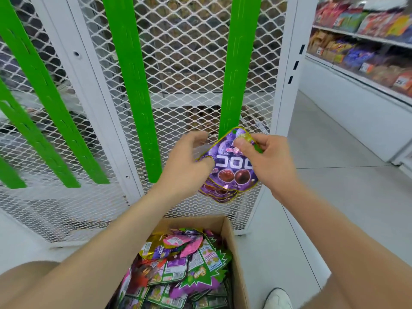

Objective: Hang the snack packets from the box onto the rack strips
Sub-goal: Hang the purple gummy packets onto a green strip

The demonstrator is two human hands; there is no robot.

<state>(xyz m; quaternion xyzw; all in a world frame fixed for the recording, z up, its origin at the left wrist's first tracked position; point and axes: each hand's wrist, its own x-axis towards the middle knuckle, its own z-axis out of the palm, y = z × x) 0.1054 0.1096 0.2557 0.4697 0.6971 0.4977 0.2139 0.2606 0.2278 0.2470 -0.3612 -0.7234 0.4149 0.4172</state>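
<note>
Two hands on one purple packet [234,166] at the foot of the rightmost green strip [240,63]: right hand [264,158] pinches its top, likely to seat it on a hook, left hand [186,159] grips the left edge to steady it; box [236,264] below holds plenty more.

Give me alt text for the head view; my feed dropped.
The left hand holds a bunch of purple packets in front of the lower end of the rightmost green strip on a white mesh rack, while the right hand pinches the front packet's top. Below stands an open box full of mixed packets.
</note>
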